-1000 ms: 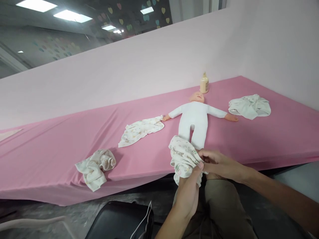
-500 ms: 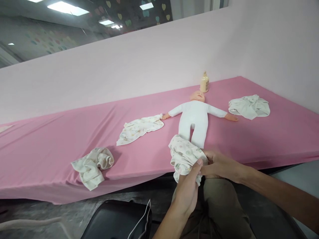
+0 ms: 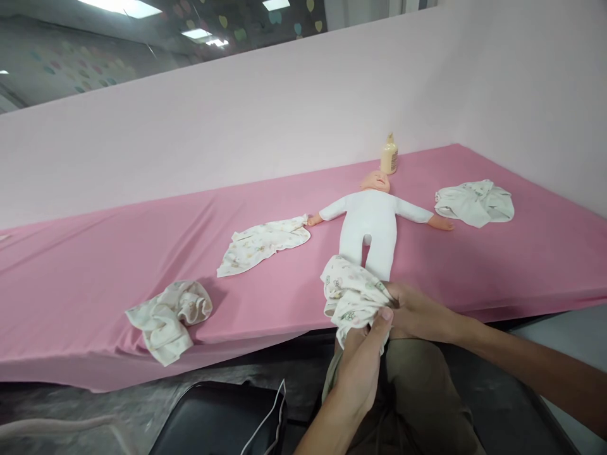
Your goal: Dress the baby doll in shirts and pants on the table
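A baby doll (image 3: 373, 221) in a white bodysuit lies on its back on the pink table (image 3: 118, 253), arms spread. Over its feet sits a bunched patterned baby garment (image 3: 348, 294). My left hand (image 3: 363, 363) pinches the garment's lower edge from below. My right hand (image 3: 417, 313) grips the same garment from the right side, fingers closed on the cloth. Both hands meet at the table's front edge, above my lap.
A flat patterned cloth (image 3: 263, 243) lies left of the doll. A crumpled cloth (image 3: 168, 316) sits near the front left edge. Another bundle of cloth (image 3: 474, 202) lies right of the doll. A cream bottle (image 3: 389, 155) stands behind the doll's head. A black chair seat (image 3: 222, 420) is below.
Both hands have gathered the garment more tightly and drawn its hanging part up toward the doll's legs. The view has drifted slightly.
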### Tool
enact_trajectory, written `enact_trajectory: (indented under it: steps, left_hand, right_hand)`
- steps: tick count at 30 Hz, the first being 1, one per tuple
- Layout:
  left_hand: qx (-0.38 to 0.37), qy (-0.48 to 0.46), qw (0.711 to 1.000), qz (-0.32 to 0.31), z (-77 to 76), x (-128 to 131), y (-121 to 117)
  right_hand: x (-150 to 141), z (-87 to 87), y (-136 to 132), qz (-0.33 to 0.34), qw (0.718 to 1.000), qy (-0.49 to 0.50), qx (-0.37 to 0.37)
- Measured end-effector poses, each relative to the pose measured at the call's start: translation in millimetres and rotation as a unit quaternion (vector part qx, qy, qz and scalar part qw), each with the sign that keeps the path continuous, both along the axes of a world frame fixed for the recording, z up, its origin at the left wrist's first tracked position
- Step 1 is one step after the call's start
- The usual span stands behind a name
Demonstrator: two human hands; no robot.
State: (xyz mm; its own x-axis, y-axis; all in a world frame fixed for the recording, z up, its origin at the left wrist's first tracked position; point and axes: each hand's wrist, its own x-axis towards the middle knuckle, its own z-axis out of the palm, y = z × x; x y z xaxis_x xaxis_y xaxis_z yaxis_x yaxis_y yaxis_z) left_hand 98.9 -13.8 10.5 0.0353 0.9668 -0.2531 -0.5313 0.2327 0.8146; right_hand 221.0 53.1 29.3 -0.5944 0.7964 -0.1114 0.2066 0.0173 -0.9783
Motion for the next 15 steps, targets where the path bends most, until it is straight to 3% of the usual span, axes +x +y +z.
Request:
enact_trajectory:
  steps: [5,10,15]
  left_hand:
    - [0.0,-0.007,1.0,0.018,-1.6,-0.1,-0.8]
    - [0.007,-0.021,1.0,0.012,-4.8,-4.1,-3.2]
    - [0.075,0.087,0.992,-0.043,1.2,-9.2,-6.6]
  right_hand:
    - [-4.7,-7.7,5.2,-0.096,0.992,-0.055,0.062]
    - [-4.5,-15.2,8.6,-0.123,0.984,-0.083,0.096]
    - [0.6,-22.7,10.7,-0.165,0.957,-0.174,0.161]
